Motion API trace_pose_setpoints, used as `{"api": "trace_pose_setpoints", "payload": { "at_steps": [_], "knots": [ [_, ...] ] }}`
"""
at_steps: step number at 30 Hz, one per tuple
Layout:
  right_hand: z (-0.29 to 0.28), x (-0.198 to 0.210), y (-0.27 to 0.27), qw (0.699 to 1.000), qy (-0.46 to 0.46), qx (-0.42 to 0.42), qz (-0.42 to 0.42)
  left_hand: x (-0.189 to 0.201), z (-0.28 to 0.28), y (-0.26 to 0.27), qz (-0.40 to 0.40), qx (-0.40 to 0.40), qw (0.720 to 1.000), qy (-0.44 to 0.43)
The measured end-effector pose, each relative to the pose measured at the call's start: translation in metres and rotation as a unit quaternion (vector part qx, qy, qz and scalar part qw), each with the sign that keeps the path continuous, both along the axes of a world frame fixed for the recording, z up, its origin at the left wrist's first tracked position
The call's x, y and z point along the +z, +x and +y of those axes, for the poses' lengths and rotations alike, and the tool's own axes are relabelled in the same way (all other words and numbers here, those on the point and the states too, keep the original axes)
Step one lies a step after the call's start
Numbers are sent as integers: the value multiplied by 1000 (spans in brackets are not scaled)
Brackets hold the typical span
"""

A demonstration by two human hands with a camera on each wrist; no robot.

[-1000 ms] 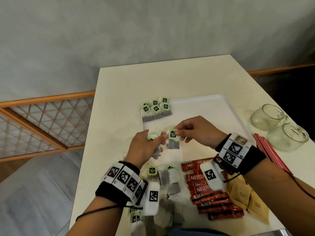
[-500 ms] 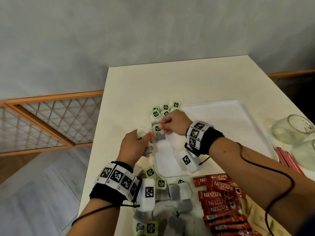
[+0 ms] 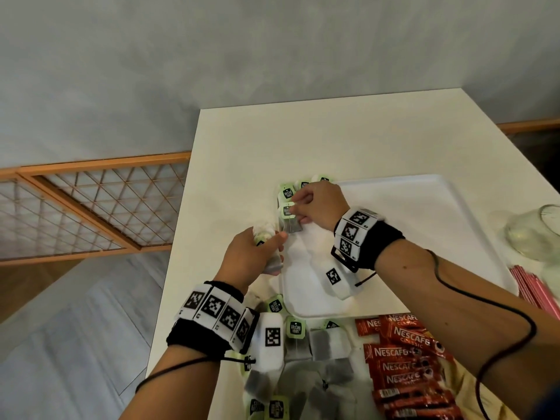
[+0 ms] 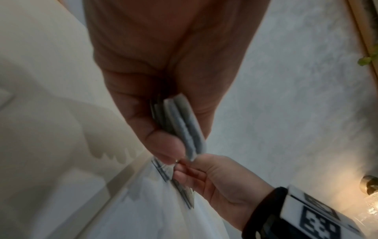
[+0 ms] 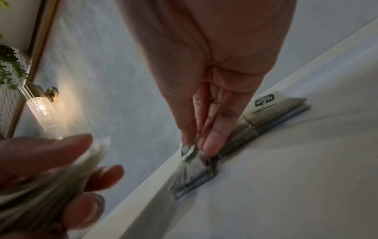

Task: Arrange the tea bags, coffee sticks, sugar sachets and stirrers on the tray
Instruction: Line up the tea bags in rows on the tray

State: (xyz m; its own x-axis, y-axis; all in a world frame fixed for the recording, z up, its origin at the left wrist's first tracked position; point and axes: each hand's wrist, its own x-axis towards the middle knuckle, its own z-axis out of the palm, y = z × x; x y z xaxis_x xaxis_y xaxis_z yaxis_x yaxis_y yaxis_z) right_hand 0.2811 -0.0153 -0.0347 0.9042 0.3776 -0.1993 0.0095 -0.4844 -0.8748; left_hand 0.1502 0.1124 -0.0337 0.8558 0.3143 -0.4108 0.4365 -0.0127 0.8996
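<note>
A white tray (image 3: 430,237) lies on the cream table. Several tea bags with green tags (image 3: 291,189) stand in a row at the tray's far left corner. My right hand (image 3: 298,209) pinches one tea bag (image 3: 290,221) by its green tag (image 5: 187,149) and holds it down at the near end of that row (image 5: 263,111). My left hand (image 3: 257,253) hovers by the tray's left rim and grips a small stack of tea bags (image 4: 184,127). Loose tea bags (image 3: 315,353), red coffee sticks (image 3: 403,356), tan sugar sachets (image 3: 454,386) and pink stirrers (image 3: 536,292) lie off the tray.
Two clear glasses (image 3: 533,234) lie on the table right of the tray. The table's left edge (image 3: 178,247) drops to a grey floor, with a wooden lattice rail (image 3: 91,207) beyond. Most of the tray's floor is bare.
My right hand has carried its tea bag from the middle of the tray to the far left corner and lowered it beside the row. My left hand has stayed near the tray's left rim.
</note>
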Motion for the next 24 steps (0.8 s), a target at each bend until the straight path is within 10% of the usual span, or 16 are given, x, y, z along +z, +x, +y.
{"api": "trace_pose_setpoints", "payload": {
  "at_steps": [24],
  "knots": [
    [-73,10,-86,970,173,-35,167,12,-42,-4,1,-20,975,-223]
  ]
}}
